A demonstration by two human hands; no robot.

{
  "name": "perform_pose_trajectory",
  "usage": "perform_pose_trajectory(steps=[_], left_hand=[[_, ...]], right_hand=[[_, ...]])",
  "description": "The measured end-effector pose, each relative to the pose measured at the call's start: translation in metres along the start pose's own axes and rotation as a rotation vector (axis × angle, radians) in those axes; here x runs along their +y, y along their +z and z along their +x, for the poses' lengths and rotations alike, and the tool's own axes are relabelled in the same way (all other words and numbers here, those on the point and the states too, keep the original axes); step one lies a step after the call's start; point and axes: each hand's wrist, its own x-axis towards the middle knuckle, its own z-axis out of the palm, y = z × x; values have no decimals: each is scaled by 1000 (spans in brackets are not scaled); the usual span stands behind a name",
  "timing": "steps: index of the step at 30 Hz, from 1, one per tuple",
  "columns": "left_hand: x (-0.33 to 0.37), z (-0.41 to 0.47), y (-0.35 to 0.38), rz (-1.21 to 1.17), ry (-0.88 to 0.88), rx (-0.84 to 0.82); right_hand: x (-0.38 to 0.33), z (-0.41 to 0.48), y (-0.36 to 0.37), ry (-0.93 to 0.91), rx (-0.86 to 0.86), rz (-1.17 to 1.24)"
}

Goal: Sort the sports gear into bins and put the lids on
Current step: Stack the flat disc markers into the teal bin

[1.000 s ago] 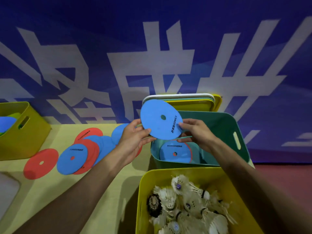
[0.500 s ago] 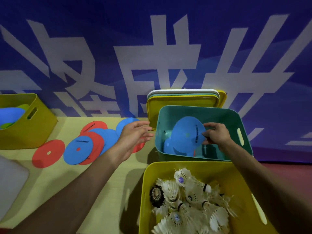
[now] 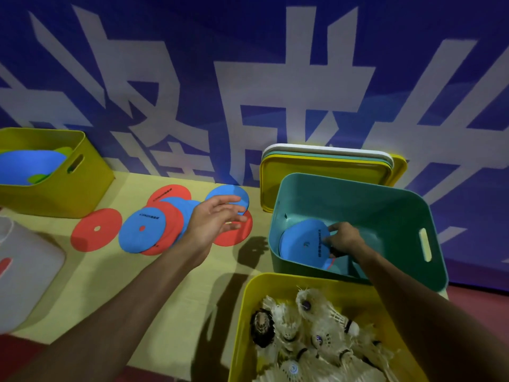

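Right hand pinches flat blue plastic disc inside teal plastic bin; lay it flat (then release); left hand idle, fingers spread.

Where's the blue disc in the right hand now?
Head view, right of centre: blue disc inside the teal bin, gripped by the right hand, beyond the shuttlecock bin.

Loose discs on table left of bin, lids behind.

Blue banner behind yellow table
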Motion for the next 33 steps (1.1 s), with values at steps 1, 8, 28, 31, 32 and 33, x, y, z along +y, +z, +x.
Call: perform_pose_trajectory(steps=[1, 8, 28, 31, 32, 33], left_hand=[[0, 1, 0, 1, -2, -4], [4, 4, 2, 17, -1, -38], [-24, 31, -179, 151, -73, 21], [-36, 45, -234, 99, -150, 81], [-40, 51, -251, 56, -184, 104], [-46, 58, -267, -5, -224, 136]], right_hand=[[2, -2, -1, 7, -17, -44], [6, -9, -16, 2, 4, 17], [-212, -80, 99, -512, 132, 69], [-242, -76, 151, -476, 56, 75], [-250, -74, 169, -473, 40, 63], [-258, -71, 187, -461, 22, 43]])
